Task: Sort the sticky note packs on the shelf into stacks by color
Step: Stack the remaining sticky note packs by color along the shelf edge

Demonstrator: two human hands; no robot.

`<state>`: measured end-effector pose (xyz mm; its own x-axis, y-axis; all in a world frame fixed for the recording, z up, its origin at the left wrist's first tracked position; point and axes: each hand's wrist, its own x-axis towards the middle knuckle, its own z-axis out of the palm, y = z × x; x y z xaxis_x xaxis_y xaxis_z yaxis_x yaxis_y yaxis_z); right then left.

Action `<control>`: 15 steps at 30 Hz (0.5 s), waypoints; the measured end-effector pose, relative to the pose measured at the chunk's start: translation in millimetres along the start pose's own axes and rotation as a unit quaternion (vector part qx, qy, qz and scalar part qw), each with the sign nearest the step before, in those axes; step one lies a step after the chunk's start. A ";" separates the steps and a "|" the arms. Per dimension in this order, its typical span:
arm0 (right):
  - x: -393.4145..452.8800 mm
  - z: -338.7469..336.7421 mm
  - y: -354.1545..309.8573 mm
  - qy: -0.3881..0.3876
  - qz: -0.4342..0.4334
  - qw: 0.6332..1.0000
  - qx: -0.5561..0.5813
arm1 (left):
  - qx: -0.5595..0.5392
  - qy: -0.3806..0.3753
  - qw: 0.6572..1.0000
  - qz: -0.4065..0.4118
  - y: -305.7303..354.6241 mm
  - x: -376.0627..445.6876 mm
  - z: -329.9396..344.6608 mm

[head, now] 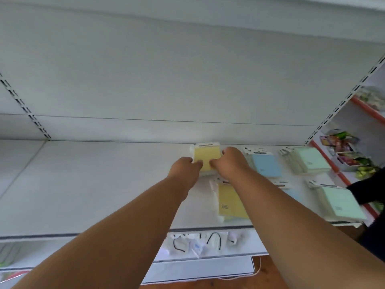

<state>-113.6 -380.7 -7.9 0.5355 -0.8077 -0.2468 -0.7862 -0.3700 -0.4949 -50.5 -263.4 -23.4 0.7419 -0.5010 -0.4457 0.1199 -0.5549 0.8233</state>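
Observation:
A yellow sticky note pack (pixel 206 156) sits at the back of the white shelf (pixel 93 184), on top of a yellow stack. My left hand (pixel 184 171) grips its left edge and my right hand (pixel 230 163) grips its right edge. A second yellow stack (pixel 230 202) lies nearer the front, partly under my right forearm. To the right lie a blue stack (pixel 265 165), another blue pack (pixel 291 193) mostly hidden by my arm, a green stack (pixel 311 160) at the back, and a green stack (pixel 341 203) at the front.
The shelf's left half is bare white surface. A lower shelf (pixel 200 241) holds small packaged goods with black cords. To the right, a neighbouring rack (pixel 352 157) with red edges carries colourful snack packets. A dark sleeve (pixel 368 188) of another person enters at right.

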 end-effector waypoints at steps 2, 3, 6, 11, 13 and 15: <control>-12.2 16.4 -22.7 -0.009 -0.032 0.998 0.047 | -0.074 0.015 0.997 -0.022 -15.3 1.1 -31.1; -20.6 26.8 -37.1 -0.018 -0.044 0.996 0.073 | -0.116 0.016 0.993 -0.026 -24.1 1.3 -48.7; -46.9 66.5 -81.5 -0.043 -0.071 0.983 0.164 | -0.144 0.022 0.989 -0.006 -54.8 4.4 -108.1; -94.0 137.6 -146.1 -0.086 -0.056 0.960 0.259 | -0.066 0.084 0.992 0.067 -101.0 -7.3 -193.3; -108.9 159.9 -169.0 -0.092 -0.066 0.953 0.282 | 0.001 0.112 0.989 0.099 -115.5 -11.5 -218.7; -120.7 173.5 -188.2 -0.071 -0.092 0.946 0.303 | 0.035 0.142 0.981 0.125 -126.4 -10.1 -237.9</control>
<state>23.3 -133.9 -29.5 0.7164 -0.6690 -0.1983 -0.3773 -0.1324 -0.9166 83.9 -30.3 -39.3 0.8973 -0.4279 -0.1084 -0.1282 -0.4877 0.8636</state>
